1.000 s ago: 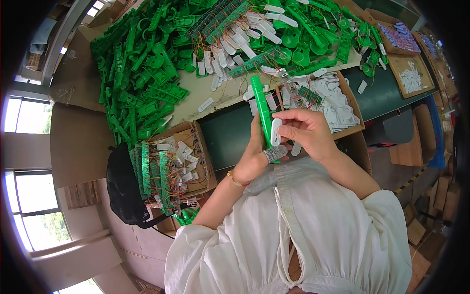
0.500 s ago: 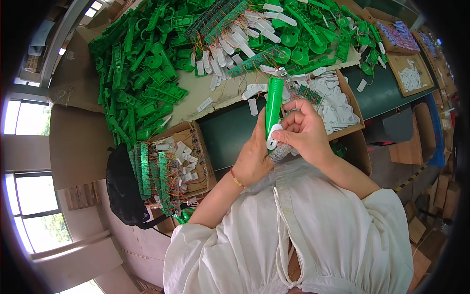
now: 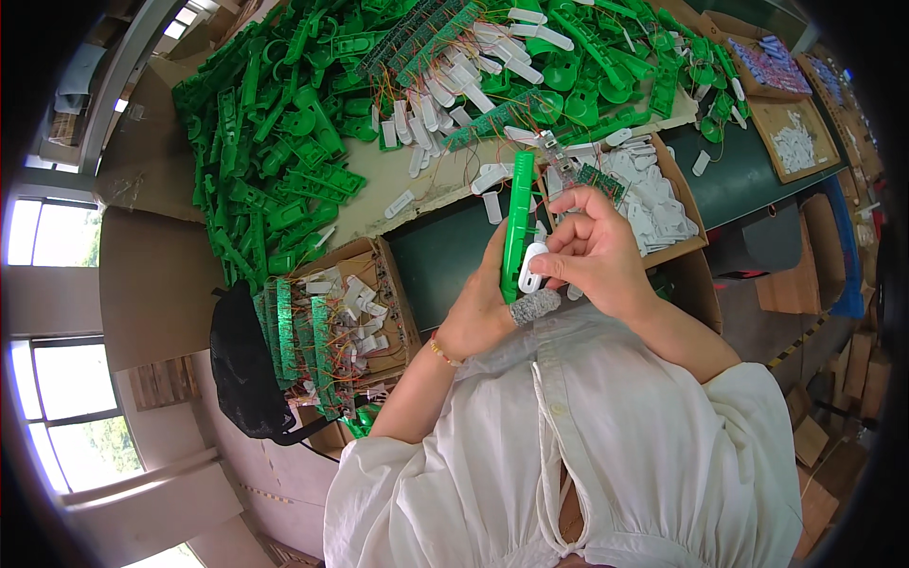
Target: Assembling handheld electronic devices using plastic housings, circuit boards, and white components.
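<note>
Above the bench (image 3: 445, 256), a worker's left hand (image 3: 483, 312) clamps a long green plastic housing (image 3: 517, 222) upright, steadying it so the right hand (image 3: 597, 256), its grip pinched shut, can press a small white piece (image 3: 531, 268) against its lower end.

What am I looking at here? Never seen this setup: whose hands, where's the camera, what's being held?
This is one fisheye picture from a camera worn on a person's head, looking down, so straight edges bend near the rim. There is no robot, only two bare hands. The left hand grips a long green plastic part held upright. The right hand presses a small white plastic piece against it. On the bench lie a heap of green plastic parts, scattered white pieces with orange wires, and cardboard boxes holding wired circuit strips and white pieces.
</note>
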Demonstrator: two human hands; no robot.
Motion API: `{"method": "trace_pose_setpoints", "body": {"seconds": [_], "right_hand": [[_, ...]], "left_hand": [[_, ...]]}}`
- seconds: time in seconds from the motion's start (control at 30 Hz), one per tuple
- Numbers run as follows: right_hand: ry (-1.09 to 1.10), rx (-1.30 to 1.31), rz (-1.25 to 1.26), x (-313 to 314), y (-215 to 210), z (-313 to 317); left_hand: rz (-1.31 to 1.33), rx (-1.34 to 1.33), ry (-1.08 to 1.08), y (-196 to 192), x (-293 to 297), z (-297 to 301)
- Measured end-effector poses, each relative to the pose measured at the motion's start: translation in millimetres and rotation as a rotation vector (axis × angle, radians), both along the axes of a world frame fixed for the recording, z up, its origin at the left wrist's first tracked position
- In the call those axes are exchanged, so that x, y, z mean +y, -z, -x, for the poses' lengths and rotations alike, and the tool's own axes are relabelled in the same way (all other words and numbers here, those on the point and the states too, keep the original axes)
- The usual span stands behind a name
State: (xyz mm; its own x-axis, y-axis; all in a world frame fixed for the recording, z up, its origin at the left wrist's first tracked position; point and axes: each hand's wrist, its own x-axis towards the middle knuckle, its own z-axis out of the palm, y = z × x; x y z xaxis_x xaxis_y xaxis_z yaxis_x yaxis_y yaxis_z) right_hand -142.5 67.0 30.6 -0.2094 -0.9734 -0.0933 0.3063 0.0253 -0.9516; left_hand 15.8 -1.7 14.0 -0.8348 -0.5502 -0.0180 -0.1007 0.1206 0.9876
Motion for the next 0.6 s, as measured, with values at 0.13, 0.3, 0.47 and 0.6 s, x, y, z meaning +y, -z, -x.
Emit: {"method": "trace_pose_setpoints", "body": {"seconds": [0.13, 0.3, 0.47, 0.6], "right_hand": [[-0.003, -0.057, -0.030, -3, 2, -2], [0.036, -0.046, -0.031, -4, 16, -6], [0.175, 0.114, 0.049, -12, 10, 16], [0.388, 1.165, 0.025, -27, 32, 72]], "left_hand": [[0.115, -0.037, 0.009, -5, 6, 6], [0.335, -0.107, -0.036, 9, 2, 3], [-0.623, 0.262, -0.217, 22, -6, -6], [-0.982, 0.542, -0.041, 11, -24, -18]]}}
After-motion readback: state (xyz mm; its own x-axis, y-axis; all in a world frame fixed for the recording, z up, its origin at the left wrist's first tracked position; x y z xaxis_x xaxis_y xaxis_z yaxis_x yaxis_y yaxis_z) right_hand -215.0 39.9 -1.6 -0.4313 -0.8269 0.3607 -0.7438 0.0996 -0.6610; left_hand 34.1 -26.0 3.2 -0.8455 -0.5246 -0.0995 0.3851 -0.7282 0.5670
